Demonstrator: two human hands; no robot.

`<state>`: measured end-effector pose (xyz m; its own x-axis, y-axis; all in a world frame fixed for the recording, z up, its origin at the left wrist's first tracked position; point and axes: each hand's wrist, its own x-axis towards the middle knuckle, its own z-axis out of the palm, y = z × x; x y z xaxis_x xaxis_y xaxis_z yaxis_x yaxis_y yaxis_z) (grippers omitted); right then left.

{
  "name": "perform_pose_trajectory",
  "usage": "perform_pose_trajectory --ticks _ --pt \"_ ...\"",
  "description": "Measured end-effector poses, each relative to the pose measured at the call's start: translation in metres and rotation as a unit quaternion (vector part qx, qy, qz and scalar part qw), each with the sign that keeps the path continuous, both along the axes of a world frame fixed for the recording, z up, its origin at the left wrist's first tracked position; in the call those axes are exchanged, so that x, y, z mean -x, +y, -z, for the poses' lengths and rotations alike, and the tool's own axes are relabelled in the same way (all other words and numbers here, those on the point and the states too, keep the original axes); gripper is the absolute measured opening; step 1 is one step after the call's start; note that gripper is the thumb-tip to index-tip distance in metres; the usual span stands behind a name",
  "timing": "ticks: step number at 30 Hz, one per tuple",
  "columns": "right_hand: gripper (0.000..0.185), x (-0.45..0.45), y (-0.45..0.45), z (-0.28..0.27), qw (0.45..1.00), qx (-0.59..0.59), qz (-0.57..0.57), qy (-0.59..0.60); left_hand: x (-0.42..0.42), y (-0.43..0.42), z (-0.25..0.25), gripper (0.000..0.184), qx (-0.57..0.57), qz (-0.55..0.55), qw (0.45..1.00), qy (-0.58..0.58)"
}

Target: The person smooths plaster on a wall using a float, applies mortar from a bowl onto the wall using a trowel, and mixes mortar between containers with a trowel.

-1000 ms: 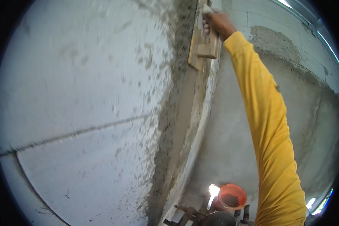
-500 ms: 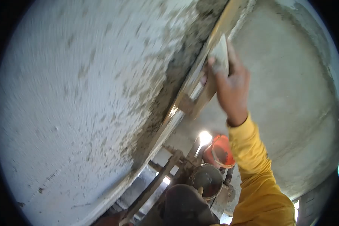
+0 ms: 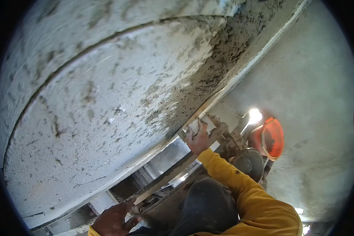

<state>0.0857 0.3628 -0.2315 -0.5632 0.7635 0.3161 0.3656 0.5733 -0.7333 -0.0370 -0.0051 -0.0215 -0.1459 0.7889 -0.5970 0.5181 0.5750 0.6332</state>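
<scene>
A person's right hand (image 3: 198, 141) grips a float (image 3: 196, 115) at the fingertips, against the wall's (image 3: 106, 102) edge, with rough mortar (image 3: 212, 72) above the hand and a bucket (image 3: 257, 137) to its right. The left hand (image 3: 115, 218) is bent, lower left of the right; whether it holds anything cannot be told. A flat float and even pressure should leave the cleanest edge.
</scene>
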Motion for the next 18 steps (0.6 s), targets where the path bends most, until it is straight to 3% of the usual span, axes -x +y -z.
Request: perform_pose_trajectory --ticks 1,3,7,8,9,12,15,18 --pt "0.049 0.003 -0.002 0.028 0.997 0.066 0.025 -0.034 -0.001 0.001 -0.003 0.072 0.016 -0.005 1.000 0.007" --pt "0.044 0.005 0.002 0.109 0.994 0.080 0.042 -0.067 -0.004 0.005 -0.005 0.071 0.037 -0.016 0.999 0.009" --pt "0.041 0.003 0.008 0.110 0.995 0.095 0.038 -0.009 -0.004 0.009 0.001 0.065 0.046 -0.021 0.999 0.014" --pt "0.042 0.002 0.007 0.079 0.991 0.124 0.043 0.033 -0.003 0.007 0.002 0.064 0.027 -0.003 0.999 0.021" --pt "0.042 0.003 0.010 0.044 0.993 0.079 0.035 0.075 0.001 0.005 0.004 0.064 0.005 0.015 1.000 0.027" --pt "0.043 0.008 0.022 -0.069 0.980 -0.092 0.024 0.173 0.003 0.010 0.010 0.063 -0.024 0.032 0.999 0.026" --pt "0.047 0.021 0.028 -0.210 0.930 -0.291 0.049 0.221 0.007 0.019 0.003 0.069 -0.034 0.054 0.997 0.042" --pt "0.046 0.026 0.048 -0.319 0.912 -0.299 -0.001 0.280 0.009 0.015 0.011 0.078 -0.011 0.019 1.000 -0.009"
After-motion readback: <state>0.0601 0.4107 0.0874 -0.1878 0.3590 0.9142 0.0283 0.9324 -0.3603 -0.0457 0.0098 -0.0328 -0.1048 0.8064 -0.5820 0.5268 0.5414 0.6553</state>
